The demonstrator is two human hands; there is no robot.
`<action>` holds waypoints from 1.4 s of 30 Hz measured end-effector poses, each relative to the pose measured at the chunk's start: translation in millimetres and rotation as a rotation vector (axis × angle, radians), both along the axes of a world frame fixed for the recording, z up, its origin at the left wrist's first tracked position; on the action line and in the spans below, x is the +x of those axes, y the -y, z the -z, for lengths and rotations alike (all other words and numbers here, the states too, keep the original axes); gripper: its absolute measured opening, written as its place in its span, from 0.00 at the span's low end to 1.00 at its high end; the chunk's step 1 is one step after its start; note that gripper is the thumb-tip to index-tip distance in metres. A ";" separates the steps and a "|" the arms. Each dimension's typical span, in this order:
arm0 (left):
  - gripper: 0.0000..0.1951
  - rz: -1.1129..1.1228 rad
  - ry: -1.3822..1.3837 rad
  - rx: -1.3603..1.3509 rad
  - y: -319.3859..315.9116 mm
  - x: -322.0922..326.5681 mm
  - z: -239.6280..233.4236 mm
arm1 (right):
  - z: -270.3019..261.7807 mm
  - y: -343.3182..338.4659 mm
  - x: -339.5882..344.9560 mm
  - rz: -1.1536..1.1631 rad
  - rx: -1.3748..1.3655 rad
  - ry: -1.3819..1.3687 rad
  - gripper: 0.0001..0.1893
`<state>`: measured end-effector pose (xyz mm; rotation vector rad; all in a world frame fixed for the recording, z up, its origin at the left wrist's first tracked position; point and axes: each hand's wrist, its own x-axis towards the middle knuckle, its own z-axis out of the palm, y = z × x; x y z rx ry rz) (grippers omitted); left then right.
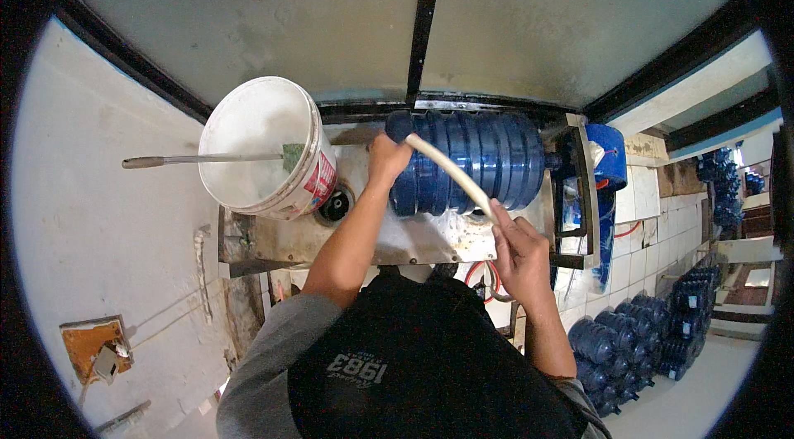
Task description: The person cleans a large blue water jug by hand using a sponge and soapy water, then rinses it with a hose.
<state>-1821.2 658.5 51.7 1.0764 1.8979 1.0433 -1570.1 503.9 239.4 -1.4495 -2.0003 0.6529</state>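
A blue ribbed water jug (pixel 468 160) lies on its side on a worn metal counter (pixel 428 240), its neck pointing right. My right hand (pixel 521 246) grips the lower end of a pale, curved tube or handle (pixel 450 169), which slants up and left across the front of the jug. At the jug's left end is my left hand (pixel 389 160), close to the tube's upper end. Its fingers are partly hidden, so I cannot tell what they grasp.
A white plastic bucket (pixel 254 203) stands left, with a long-handled green scrubber (pixel 293 158) across it. Beside it is a dark round fitting (pixel 335 205). A blue container (pixel 606 156) is at the right. Several stacked jugs (pixel 611 346) fill the lower right. Framed panels (pixel 347 17) rise behind.
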 end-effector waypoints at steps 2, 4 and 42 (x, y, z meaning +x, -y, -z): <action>0.23 -0.024 -0.038 0.040 15.6 8.4 -28.2 | 1.5 -3.8 10.1 0.053 0.003 0.008 0.27; 0.16 -0.177 -0.043 0.240 34.2 -11.2 -15.8 | -2.7 -4.4 14.0 0.070 -0.041 0.014 0.26; 0.49 -0.009 0.071 -0.021 -40.9 0.6 -2.6 | 10.8 44.0 160.8 0.420 0.051 0.032 0.24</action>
